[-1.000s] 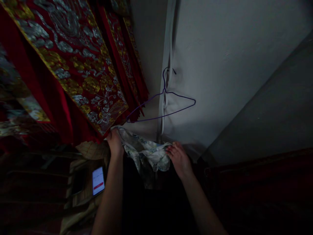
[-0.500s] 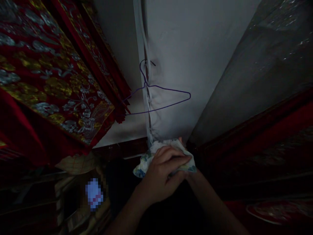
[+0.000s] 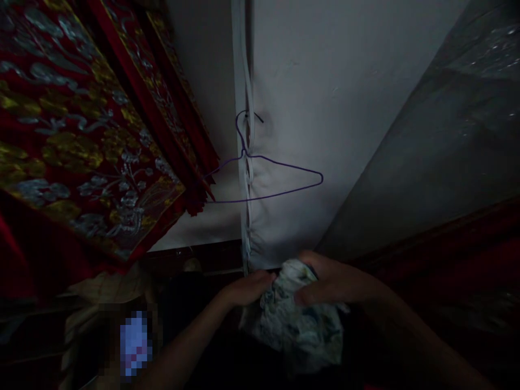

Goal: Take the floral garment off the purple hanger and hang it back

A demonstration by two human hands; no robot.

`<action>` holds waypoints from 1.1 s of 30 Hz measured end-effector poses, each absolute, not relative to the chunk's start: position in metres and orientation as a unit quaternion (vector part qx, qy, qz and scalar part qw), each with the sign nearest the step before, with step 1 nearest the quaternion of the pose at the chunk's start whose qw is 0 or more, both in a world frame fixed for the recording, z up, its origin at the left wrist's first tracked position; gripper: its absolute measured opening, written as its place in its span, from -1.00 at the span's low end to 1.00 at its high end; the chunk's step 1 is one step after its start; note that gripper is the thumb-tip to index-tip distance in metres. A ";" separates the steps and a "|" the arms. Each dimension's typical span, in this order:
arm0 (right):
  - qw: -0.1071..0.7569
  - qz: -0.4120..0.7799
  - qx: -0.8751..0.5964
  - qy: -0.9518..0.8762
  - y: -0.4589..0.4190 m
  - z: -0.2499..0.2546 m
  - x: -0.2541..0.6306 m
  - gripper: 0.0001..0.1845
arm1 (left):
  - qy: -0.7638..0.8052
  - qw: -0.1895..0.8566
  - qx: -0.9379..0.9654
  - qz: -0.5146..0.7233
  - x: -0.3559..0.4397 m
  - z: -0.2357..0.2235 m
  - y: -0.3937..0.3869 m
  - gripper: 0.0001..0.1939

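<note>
Your right hand (image 3: 335, 279) grasps crumpled, patterned cloth (image 3: 298, 325) below the purple hanger (image 3: 244, 154); your left hand (image 3: 247, 288) meets the cloth's edge, its grip indiscernible.

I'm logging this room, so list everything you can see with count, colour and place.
Wall: one, pale grey, centre.
Clothes hanger: one, purple, hanging in front of the wall.
Cord: count unclear, white, running down the wall.
Embroidered hangings: at least two, red with gold and silver, upper left.
Checked fabric: one, pale, lower left.
Lit screen: one, pixelated blue-white, lower left.
Panel: one, dark grey, right.
Red fabric: count unclear, red, right edge.
Patterned cloth: one, white, blue and green, bottom centre.
Left hand: one, bare, at the cloth's left edge.
Right hand: one, bare, gripping the cloth.
</note>
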State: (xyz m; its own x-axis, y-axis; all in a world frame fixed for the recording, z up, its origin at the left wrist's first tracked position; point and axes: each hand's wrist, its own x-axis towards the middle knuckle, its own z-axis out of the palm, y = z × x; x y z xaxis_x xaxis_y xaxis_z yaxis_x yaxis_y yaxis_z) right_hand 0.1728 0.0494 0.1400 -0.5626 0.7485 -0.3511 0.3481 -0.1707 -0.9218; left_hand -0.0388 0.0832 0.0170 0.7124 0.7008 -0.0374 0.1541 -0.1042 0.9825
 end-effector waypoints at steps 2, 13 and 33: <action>0.237 0.556 -0.449 -0.658 0.079 0.151 0.168 -0.87 | 0.324 0.565 0.688 0.319 -0.052 0.030 0.111 -0.36; 0.503 0.299 -0.366 -0.724 0.132 0.134 0.113 -0.79 | 0.468 0.267 0.790 0.293 -0.144 0.113 0.114 -0.76; 0.535 0.168 -0.455 -0.692 0.152 0.123 0.151 -0.69 | 0.545 0.020 0.790 0.280 -0.183 0.158 0.079 -0.79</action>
